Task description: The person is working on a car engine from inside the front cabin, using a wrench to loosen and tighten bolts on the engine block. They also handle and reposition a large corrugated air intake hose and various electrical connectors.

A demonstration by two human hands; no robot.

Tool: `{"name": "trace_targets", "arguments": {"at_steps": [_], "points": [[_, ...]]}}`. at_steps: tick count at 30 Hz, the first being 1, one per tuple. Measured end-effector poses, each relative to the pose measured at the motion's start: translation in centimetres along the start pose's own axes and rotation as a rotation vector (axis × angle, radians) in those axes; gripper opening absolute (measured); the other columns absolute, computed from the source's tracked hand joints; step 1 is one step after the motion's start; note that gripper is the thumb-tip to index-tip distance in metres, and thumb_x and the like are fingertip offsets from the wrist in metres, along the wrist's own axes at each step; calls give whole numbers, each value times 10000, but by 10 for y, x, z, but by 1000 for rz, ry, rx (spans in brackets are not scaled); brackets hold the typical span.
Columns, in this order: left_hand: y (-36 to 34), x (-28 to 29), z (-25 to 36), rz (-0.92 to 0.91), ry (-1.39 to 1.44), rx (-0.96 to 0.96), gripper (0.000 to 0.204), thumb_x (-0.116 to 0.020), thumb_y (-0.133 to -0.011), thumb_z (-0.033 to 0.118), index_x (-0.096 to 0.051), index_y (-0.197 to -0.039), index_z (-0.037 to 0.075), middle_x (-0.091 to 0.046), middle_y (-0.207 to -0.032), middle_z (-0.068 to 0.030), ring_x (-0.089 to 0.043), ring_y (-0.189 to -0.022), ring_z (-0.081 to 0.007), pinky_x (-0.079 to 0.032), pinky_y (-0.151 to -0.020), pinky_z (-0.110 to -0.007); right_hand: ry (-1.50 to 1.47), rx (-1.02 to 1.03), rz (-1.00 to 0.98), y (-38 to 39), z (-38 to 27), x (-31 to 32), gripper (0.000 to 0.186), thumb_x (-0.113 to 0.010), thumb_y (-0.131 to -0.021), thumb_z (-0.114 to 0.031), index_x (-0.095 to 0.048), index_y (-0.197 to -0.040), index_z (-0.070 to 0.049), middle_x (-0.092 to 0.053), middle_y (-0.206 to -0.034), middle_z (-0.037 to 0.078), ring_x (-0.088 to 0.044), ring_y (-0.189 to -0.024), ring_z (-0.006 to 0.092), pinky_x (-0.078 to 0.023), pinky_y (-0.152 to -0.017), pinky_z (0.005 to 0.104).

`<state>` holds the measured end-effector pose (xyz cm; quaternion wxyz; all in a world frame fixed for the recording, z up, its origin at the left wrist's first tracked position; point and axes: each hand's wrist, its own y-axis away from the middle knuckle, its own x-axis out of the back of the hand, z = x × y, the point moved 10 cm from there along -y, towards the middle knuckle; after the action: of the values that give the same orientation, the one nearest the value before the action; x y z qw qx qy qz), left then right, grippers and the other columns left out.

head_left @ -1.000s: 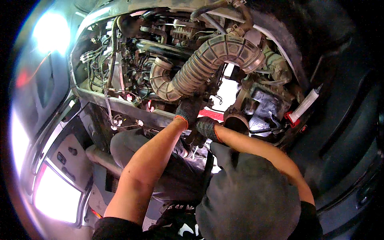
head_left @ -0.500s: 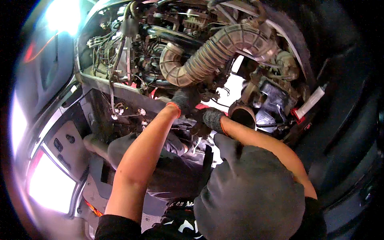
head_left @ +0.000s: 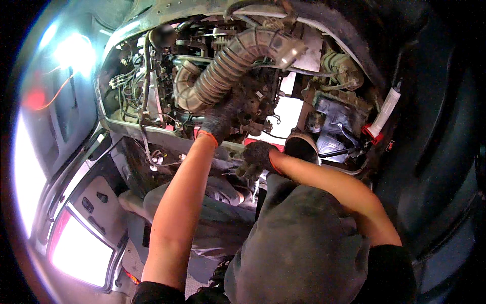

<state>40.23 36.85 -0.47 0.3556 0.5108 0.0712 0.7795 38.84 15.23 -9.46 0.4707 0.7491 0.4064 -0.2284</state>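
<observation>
My left hand (head_left: 217, 125), in a dark grey knit glove with an orange cuff, reaches into the engine bay just below a dusty corrugated air hose (head_left: 223, 73). Its fingers fade into the dark parts under the hose, so whether they grip anything is hidden. My right hand (head_left: 258, 157), gloved the same way, hangs at the near edge of the bay. Its fingers point down and look slightly apart, with nothing visible in them. Close to its right is the round dark mouth of a duct (head_left: 300, 148).
A black battery-like box (head_left: 334, 124) sits at the right, beside a white tube with a red end (head_left: 385, 114). Wires and connectors (head_left: 156, 159) hang at the left. A bright lamp (head_left: 75, 54) shines at the upper left. My knee in dark grey cloth (head_left: 298, 243) rises between my arms.
The view has shifted. The hose lies further left, with its right end now clear of the parts behind it. My hands have moved apart; the left is nearer the hose, the right's fingers show more.
</observation>
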Motion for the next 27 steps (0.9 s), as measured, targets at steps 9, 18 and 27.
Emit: {"name": "trace_targets", "arguments": {"at_steps": [9, 18, 27], "points": [[11, -26, 5, 103, 1147, 568, 465, -592, -952, 335, -577, -1299, 25, -610, -1310, -136, -570, -1145, -319, -426, -990, -378, -155, 129, 0, -2, 7, -3, 220, -576, -889, -205, -656, -1038, -64, -707, -982, 142, -692, -830, 287, -548, -681, 411], [-18, -14, -8, 21, 228, 314, 492, -504, -990, 382, -561, -1323, 24, -541, -1408, -176, -490, -1284, -364, -359, -1066, -405, 4, 255, -149, -12, 19, -2, 466, -460, -1013, -300, -482, -1395, -32, -642, -1185, 312, -712, -905, 422, -595, -674, 504], [-19, -25, -18, -78, 304, 284, 531, -457, -993, 373, -459, -1412, 48, -465, -1463, -211, -417, -1348, -390, -319, -1120, -442, -165, 136, -140, -2, 13, -10, 472, -460, -1007, -286, -477, -1377, 6, -636, -1177, 331, -699, -939, 447, -579, -683, 570]]}}
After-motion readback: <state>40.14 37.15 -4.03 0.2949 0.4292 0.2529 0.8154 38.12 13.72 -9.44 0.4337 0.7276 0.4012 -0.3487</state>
